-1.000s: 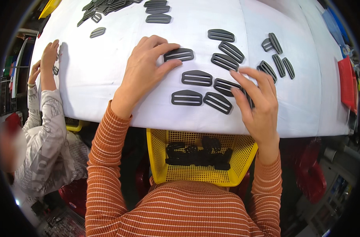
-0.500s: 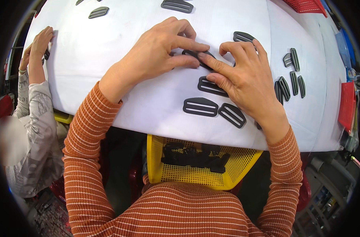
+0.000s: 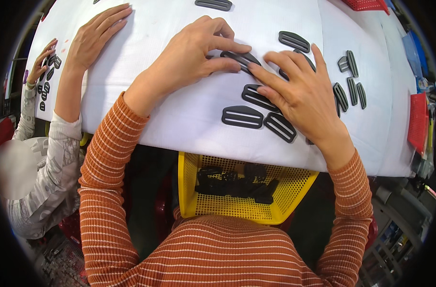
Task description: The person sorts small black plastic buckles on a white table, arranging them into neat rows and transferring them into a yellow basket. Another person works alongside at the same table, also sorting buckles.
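Observation:
A black strap slider buckle (image 3: 243, 59) lies on the white-covered table between my hands. The thumb and index finger of my left hand (image 3: 191, 53) close around its left part, one at each long edge. My right hand (image 3: 299, 91) is open, fingers spread, its index fingertip at the buckle's right end. Below that thumb lies another slider buckle (image 3: 260, 97), partly covered. Two more, a flat one (image 3: 242, 117) and a slanted one (image 3: 280, 127), rest nearer the table's front edge. Beyond my right fingers is a further buckle (image 3: 294, 41); one more is partly hidden beneath them.
Several buckles (image 3: 352, 91) lie to the right, and one (image 3: 213, 5) at the far side. A yellow basket (image 3: 188, 191) with black pieces sits below the table edge. Red baskets (image 3: 418, 122) stand right. At left, a co-worker's hand (image 3: 91, 43) reaches over the table near small buckles.
My right index finger has drawn back slightly to the buckle's end, uncovering more of it. The co-worker's arm has reached farther across the table, and a buckle at the far left is no longer visible.

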`<state>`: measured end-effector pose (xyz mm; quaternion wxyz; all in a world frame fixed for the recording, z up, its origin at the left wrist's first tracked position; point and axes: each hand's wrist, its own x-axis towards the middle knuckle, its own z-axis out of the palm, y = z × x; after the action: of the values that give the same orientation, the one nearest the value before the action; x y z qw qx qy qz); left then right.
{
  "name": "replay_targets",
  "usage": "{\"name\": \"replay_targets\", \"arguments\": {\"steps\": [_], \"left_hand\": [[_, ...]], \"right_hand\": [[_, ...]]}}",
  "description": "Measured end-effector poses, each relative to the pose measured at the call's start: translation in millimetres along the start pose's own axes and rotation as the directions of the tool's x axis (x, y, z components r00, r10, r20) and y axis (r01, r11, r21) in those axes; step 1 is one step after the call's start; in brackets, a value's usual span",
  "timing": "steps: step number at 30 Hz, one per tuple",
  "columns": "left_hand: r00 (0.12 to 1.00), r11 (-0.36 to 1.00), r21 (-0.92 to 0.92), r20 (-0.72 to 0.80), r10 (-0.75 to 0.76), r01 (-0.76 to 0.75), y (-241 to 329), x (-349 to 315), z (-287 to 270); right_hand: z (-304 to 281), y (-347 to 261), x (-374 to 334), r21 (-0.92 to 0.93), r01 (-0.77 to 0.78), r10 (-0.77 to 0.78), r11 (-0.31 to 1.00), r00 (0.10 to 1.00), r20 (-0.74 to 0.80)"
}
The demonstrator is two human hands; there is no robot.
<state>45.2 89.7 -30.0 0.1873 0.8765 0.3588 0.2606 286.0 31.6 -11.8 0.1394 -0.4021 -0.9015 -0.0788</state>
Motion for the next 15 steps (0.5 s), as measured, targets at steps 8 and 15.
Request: {"name": "replay_targets", "arguments": {"steps": [8,15], "left_hand": [[0.998,0.999,0.015,-0.019,0.052,-0.052,2,-2,-5],[1.000,1.000,0.025,0.002,0.007,-0.007,5,-6,-17]], "right_hand": [[-34,54,-16,0.283,-0.241,0.275,0.928,0.957,-0.087],[-25,-5,-36,0.353,-0.102,0.110,0.930,0.994,-0.002]]}}
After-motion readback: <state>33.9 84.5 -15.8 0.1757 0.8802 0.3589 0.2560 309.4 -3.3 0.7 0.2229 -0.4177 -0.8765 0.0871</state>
